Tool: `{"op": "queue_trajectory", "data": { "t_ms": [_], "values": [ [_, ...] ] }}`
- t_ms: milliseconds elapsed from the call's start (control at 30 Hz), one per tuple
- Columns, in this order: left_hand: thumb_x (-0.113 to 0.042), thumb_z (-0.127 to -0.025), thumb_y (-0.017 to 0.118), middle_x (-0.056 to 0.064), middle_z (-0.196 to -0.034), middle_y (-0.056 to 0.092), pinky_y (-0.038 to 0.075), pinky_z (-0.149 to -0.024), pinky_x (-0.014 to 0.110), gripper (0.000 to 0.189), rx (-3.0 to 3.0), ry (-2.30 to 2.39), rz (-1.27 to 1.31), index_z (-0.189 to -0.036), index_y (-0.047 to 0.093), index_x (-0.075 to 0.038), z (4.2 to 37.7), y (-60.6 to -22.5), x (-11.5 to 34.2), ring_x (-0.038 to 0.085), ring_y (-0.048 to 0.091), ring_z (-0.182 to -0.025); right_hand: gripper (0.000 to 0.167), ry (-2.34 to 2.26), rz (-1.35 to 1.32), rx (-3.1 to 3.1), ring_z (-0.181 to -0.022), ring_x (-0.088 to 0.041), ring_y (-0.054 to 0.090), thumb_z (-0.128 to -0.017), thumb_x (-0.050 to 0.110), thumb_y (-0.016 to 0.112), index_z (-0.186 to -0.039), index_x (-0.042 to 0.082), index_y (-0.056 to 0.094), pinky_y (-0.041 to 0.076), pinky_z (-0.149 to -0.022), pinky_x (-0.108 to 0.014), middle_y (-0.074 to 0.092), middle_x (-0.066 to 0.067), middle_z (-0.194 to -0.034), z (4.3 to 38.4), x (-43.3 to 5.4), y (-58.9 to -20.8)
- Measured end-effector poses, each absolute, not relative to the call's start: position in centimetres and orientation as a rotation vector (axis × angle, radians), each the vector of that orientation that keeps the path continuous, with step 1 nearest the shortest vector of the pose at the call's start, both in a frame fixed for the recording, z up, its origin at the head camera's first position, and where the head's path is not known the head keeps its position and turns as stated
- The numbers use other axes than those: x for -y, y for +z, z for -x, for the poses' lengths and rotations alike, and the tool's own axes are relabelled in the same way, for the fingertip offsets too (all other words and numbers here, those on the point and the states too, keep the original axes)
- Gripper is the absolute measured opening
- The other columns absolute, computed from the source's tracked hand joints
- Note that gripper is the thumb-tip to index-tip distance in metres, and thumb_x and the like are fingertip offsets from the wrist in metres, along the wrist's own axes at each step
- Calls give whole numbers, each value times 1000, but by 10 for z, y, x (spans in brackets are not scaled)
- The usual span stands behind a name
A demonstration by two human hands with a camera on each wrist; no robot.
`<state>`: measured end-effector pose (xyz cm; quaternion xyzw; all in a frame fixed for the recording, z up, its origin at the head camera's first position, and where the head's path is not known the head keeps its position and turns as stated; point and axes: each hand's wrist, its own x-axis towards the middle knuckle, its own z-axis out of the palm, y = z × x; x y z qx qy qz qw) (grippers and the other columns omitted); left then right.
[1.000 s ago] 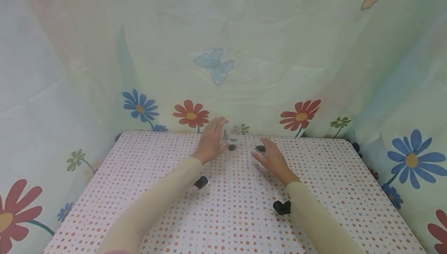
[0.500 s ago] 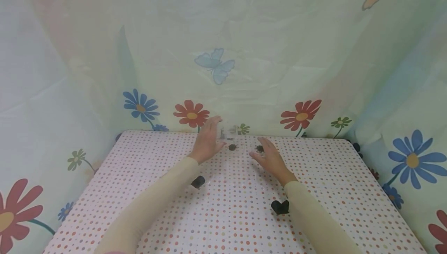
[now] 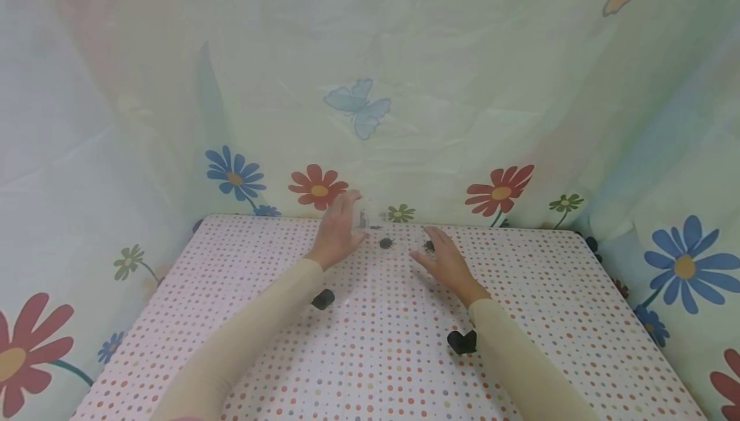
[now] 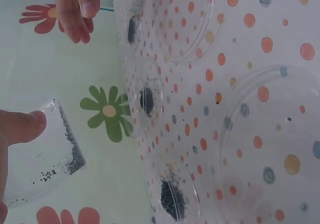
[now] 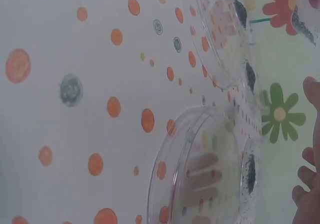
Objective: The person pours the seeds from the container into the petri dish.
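Note:
My left hand (image 3: 335, 234) grips a small clear container (image 4: 52, 159) above the far edge of the table. Dark granules lie along one side and corner of it, and the left thumb (image 4: 25, 126) presses on its wall. Below stand several clear shallow dishes with dark piles of granules, among them one pile (image 4: 146, 102) in the middle and another (image 4: 172, 200) lower down in the left wrist view. My right hand (image 3: 451, 265) hovers beside a dark pile (image 3: 430, 246), its fingers spread and holding nothing.
Nearer me are large clear round dishes or lids (image 5: 175, 184), hard to see in the head view. A black object (image 3: 324, 299) is by the left sleeve, another (image 3: 462, 342) by the right. A dotted cover lies on the table (image 3: 370, 357); a flowered curtain (image 3: 439, 151) hangs behind.
My left hand has shifted left with the clear container. My right hand has moved slightly left, still without anything in it. The dark piles look the same.

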<state>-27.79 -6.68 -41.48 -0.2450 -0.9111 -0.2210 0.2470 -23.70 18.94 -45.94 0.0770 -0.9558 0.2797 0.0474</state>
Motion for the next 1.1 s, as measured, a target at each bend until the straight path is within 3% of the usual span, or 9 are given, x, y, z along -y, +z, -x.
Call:
{"op": "queue_trajectory", "data": {
  "t_ms": [267, 600, 1100],
  "values": [
    [-18, -71, 84, 10, -141, 44, 35, -116, 36, 82, 2426, -570, 685, -138, 38, -4, 279, -415, 73, 23, 41, -135, 76, 877, -244, 2929, -145, -40, 24, -93, 43, 59, -151, 6, 27, 24, -117, -57, 26, -21, -157, 238, -186, -459],
    [-19, -73, 84, 7, -144, 42, 37, -115, 37, 85, 2460, -568, 643, -140, 33, -10, 278, -416, 78, 21, 39, -137, 76, 872, -225, 2953, -146, -37, 23, -94, 45, 58, -152, 8, 25, 24, -118, -56, 24, -18, -159, 239, -181, -461],
    [-17, -71, 86, 6, -141, 43, 39, -114, 38, 87, 2455, -627, 617, -140, 33, -11, 279, -419, 89, 23, 43, -133, 74, 907, -285, 2917, -147, -38, 22, -94, 44, 57, -151, 8, 28, 23, -118, -58, 25, -18, -158, 238, -176, -460]
  ]
}}
